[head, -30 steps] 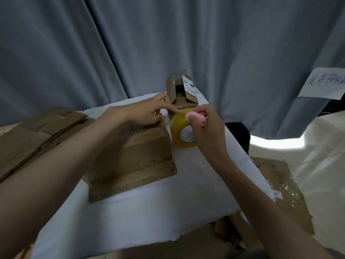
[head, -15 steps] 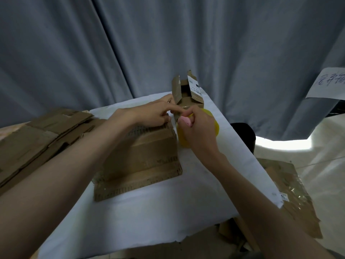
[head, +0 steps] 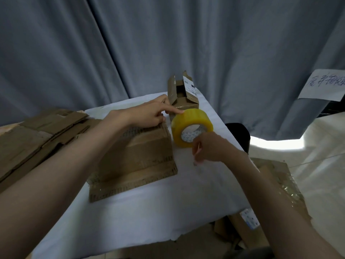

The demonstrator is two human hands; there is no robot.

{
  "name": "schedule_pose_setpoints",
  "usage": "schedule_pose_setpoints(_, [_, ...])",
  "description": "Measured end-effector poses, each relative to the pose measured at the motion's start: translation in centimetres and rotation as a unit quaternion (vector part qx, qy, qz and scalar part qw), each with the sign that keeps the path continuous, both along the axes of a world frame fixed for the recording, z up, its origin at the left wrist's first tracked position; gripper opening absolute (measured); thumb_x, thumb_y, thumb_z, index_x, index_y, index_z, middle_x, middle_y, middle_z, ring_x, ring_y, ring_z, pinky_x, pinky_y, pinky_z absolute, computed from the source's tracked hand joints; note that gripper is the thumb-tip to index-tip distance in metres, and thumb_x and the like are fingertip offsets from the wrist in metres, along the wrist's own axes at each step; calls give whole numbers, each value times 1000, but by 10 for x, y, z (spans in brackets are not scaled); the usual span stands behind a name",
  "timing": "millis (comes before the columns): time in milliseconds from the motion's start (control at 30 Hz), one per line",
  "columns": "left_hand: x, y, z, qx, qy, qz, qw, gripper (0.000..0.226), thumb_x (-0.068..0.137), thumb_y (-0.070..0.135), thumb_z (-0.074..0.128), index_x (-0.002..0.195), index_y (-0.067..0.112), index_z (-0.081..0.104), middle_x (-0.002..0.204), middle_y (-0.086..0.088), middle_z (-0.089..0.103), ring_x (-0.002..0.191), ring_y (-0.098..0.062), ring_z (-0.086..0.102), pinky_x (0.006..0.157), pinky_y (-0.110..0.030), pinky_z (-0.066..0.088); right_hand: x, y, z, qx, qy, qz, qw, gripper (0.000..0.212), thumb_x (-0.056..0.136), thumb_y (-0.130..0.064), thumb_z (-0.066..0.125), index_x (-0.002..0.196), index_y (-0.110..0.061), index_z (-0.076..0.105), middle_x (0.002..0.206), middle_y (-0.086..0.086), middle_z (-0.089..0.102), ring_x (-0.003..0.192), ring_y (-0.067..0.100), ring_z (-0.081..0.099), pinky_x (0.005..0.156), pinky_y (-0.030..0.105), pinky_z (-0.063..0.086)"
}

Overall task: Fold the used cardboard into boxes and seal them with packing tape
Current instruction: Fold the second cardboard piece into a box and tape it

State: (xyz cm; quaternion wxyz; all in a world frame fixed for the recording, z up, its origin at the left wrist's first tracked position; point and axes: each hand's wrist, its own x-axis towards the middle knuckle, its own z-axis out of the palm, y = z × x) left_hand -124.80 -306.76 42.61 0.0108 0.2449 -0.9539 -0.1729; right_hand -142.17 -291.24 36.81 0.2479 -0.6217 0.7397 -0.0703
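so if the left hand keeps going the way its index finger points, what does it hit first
Most likely the tape roll: the left hand points its index finger right at the roll's top edge, apparently already touching it, though depth is unclear.

Grey curtain (head: 186,43) hangs behind a white-clothed table (head: 149,212); pale floor (head: 321,156) at right.

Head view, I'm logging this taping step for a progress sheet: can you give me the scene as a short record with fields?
surface: table under a white cloth
tape roll: yellow tape roll stands on edge on the cloth, right of the cardboard box
box in work: cardboard box, lying low on the cloth
left hand: left hand rests on the box, forefinger touching the roll
right hand: right hand, in front of the roll, fingers curled; a pulled strip cannot be made out
other box: small open box behind
stock: flat cardboard stack at left
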Motion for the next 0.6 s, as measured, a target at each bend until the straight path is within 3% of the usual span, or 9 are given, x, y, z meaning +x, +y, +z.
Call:
schedule_pose_setpoints(100, [-1, 1, 0, -3, 3, -1, 1000, 62, 95, -2, 50, 141, 40, 52, 106, 7, 40, 97, 4, 44, 84, -12, 37, -8, 1, -13, -21, -20, -1, 1000, 16, 77, -15, 80, 92, -17, 74, 103, 5, 69, 98, 24, 65, 88, 40, 56])
schedule_pose_setpoints(167, [0, 2, 0, -4, -1, 5, 1000, 62, 96, -1, 50, 141, 42, 51, 104, 13, 39, 98, 4, 44, 85, -12, 37, -16, -1, -9, -64, -9, -29, 998, 10, 78, -21, 80, 84, -20, 73, 96, 3, 68, 91, 22, 64, 82, 36, 55])
schedule_pose_setpoints(267, [-1, 5, 1, -10, -5, 7, 1000, 62, 96, -1, 50, 142, 40, 50, 107, 9, 41, 100, -5, 45, 91, -20, 41, -22, -7, 10, -271, -75, -127, 951, 18, 76, -19, 76, 80, -17, 59, 84, -2, 58, 80, 18, 55, 66, 32, 46])
schedule_pose_setpoints(333, [-3, 7, 2, -13, -5, 9, 1000, 61, 96, -3, 49, 143, 37, 51, 111, 0, 43, 103, -13, 46, 95, -28, 45, -17, -14, 22, -399, -111, -114, 903, 23, 78, -16, 74, 94, -13, 58, 95, 2, 55, 89, 18, 50, 73, 31, 43])
schedule_pose_setpoints(367, [-3, 8, 2, -15, -2, 10, 1000, 60, 96, -3, 49, 142, 35, 52, 112, -2, 43, 105, -16, 47, 96, -32, 46, -12, -20, 26, -418, -121, -96, 895, 27, 82, -18, 72, 105, -11, 59, 105, 5, 56, 98, 19, 50, 80, 31, 43])
schedule_pose_setpoints(467, [-3, 10, 1, -17, 7, 11, 1000, 56, 96, -4, 48, 141, 30, 55, 112, -4, 44, 104, -20, 48, 95, -37, 46, 0, -42, 27, -327, -152, -67, 930, 35, 96, -28, 60, 128, -13, 54, 125, 4, 57, 113, 18, 51, 95, 34, 44])
schedule_pose_setpoints(600, [4, 11, -2, -26, 54, 21, 998, 51, 97, 3, 56, 137, 36, 57, 112, 3, 48, 101, -14, 52, 88, -25, 47, 0, -61, 24, -215, -81, -24, 973, 15, 100, -29, 49, 108, -25, 61, 92, -7, 54, 102, 22, 49, 85, 37, 41])
